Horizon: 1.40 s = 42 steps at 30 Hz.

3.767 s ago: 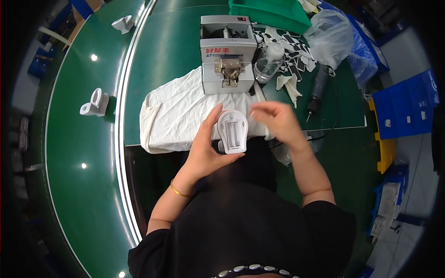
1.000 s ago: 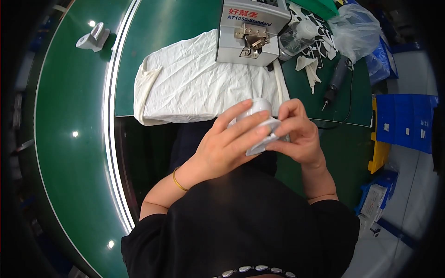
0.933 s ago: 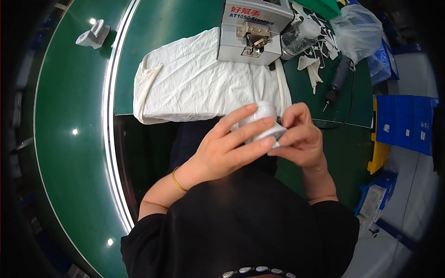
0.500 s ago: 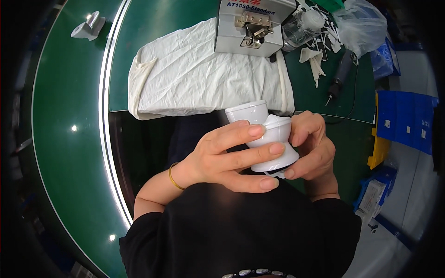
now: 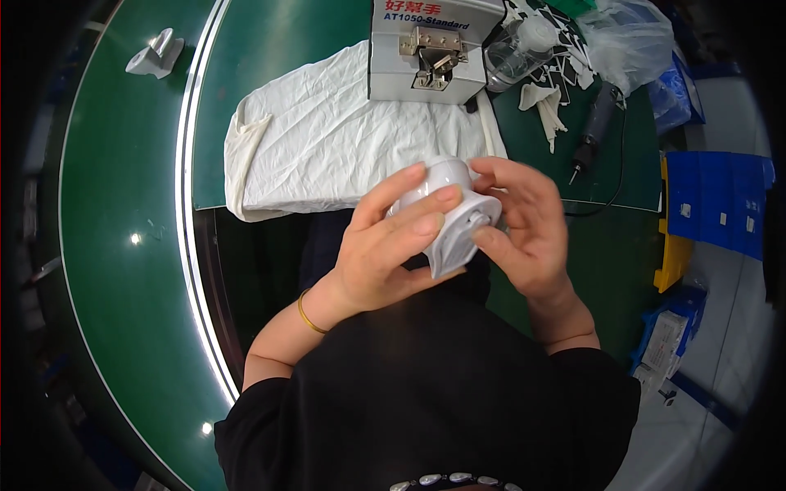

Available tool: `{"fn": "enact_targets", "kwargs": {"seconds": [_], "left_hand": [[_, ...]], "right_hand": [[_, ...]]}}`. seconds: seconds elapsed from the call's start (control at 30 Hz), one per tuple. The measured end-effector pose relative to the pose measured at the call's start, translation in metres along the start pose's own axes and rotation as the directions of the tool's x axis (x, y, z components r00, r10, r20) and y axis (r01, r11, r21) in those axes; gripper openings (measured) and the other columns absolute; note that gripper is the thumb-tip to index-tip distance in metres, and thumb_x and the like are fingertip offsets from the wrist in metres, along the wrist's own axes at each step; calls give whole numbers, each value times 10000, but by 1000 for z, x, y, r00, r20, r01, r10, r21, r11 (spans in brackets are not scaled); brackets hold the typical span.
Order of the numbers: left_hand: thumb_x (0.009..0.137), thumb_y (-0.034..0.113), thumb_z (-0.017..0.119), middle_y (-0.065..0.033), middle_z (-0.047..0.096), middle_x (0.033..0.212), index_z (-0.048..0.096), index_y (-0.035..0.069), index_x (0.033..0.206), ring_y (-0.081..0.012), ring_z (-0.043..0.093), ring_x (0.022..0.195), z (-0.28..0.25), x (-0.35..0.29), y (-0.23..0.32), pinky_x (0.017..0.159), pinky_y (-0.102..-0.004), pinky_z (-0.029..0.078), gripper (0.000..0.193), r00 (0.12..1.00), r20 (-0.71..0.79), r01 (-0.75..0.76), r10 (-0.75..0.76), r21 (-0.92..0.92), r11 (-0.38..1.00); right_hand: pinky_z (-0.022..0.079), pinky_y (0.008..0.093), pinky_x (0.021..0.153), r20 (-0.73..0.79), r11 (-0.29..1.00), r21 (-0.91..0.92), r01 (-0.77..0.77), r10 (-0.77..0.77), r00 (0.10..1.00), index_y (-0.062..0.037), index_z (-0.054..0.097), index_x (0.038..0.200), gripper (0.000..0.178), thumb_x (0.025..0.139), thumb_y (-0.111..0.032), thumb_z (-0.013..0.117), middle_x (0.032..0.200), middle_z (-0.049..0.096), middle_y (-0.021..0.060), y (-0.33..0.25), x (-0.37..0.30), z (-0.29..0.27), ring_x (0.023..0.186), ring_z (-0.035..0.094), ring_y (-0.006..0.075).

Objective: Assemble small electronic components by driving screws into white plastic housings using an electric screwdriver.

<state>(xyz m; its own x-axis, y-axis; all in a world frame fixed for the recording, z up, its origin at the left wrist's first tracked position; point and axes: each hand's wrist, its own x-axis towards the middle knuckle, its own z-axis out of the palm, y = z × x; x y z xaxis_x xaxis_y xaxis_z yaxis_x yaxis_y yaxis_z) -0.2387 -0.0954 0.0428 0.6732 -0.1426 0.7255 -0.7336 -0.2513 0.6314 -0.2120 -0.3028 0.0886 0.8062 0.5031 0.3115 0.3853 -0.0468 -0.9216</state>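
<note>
Just off the near edge of the white cloth, I hold a glossy white plastic housing (image 5: pixel 453 245) with curved, flared sides. My left hand (image 5: pixel 372 250) is wrapped round it from the left, fingers across its upper side. An open, hollowed end of the housing is tilted toward me, with a small pale fitting inside. The thumb of my right hand (image 5: pixel 536 225) presses beside that fitting, while its fingers curl over the far right side. Part of the housing is hidden behind my fingers.
A white cloth (image 5: pixel 319 139) covers a pad on the green bench. Behind stands a grey machine (image 5: pixel 426 69) with a metal mechanism. At right are a corded electric screwdriver (image 5: pixel 594 135), white scraps and a plastic bag (image 5: pixel 630 45). Another white part (image 5: pixel 155 56) lies far left.
The housing has been turned so its hollow end faces me, and moved slightly left and away. My right hand has shifted left, its thumb now at that end.
</note>
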Motion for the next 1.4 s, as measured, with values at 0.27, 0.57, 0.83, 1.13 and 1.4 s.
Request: {"fn": "enact_targets", "kwargs": {"seconds": [0.27, 0.57, 0.83, 1.13, 1.4], "left_hand": [[697, 118, 885, -151, 527, 1407, 338, 93, 1474, -385, 385, 1396, -8, 3, -2, 1109, -451, 384, 950, 951, 197, 266, -237, -133, 955], [895, -30, 650, -218, 481, 1399, 281, 31, 1443, -286, 501, 1304, -10, 18, 8, 1123, -406, 353, 664, 812, 141, 550, -567, -511, 660], [847, 40, 747, -228, 459, 1432, 258, 37, 1473, -303, 521, 1286, -11, 17, 9, 1088, -413, 404, 795, 783, 149, 595, -604, -463, 657], [551, 140, 935, -156, 531, 1380, 420, 51, 1415, -365, 484, 1291, -15, 22, 2, 1054, -434, 428, 1010, 939, 179, 295, -294, 22, 955], [572, 124, 926, -157, 531, 1365, 519, 74, 1364, -343, 512, 1264, -14, 11, -18, 1069, -422, 405, 891, 908, 224, 337, -354, 112, 935]], "right_hand": [[393, 340, 1063, 11, 773, 520, -363, 419, 908, 90, 310, 1457, 720, 864, -101, 671, 1364, 502, 190, 7, 9, 21, 1245, 513, 230], [443, 326, 1000, -121, 889, 411, -201, 271, 955, 63, 358, 1409, 628, 889, -53, 689, 1290, 528, 134, 14, 15, 28, 1171, 544, 184], [423, 309, 1020, -115, 853, 458, -250, 335, 935, 94, 371, 1414, 620, 906, -102, 667, 1278, 559, 155, 14, 16, 26, 1165, 556, 187], [490, 304, 954, -56, 788, 547, -283, 372, 927, 49, 421, 1416, 589, 922, -120, 695, 1235, 632, 147, 42, 12, -5, 1096, 622, 175], [517, 348, 880, -826, 347, -522, -779, 21, 563, 27, 632, 1218, 627, 793, -402, 798, 1090, 681, 174, 118, 24, -207, 963, 670, 250]]}}
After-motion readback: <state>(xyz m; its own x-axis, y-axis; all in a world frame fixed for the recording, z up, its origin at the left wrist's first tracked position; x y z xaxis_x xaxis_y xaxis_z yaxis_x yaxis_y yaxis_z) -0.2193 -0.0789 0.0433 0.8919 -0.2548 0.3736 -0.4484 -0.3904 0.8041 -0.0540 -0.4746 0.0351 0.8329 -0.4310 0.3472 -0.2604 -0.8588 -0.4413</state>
